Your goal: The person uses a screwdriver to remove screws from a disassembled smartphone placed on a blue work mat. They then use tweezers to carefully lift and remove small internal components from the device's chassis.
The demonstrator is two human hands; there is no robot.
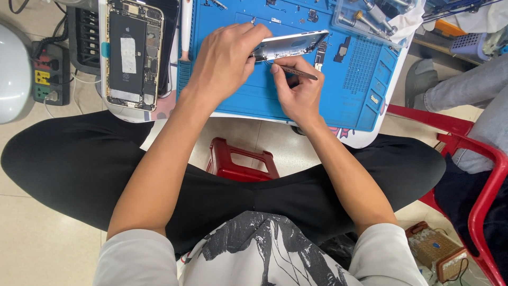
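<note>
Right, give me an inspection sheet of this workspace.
Surface: blue mat on a small white table.
Job's things: phone part, tilted; thin metal tool at its lower edge.
Clutter: opened phone at left; small parts on the mat; clear tray of tools.
Grippers: left hand holds the part; right hand holds the tool.
Cables: power strip with cords, on the floor.
Surroundings: red stool; red chair; another person's leg.

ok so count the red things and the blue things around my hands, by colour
Blue: 1, the work mat under the left hand and right hand.
Red: 2, the small stool on the floor and the chair at the right.
Total: 3.
</note>
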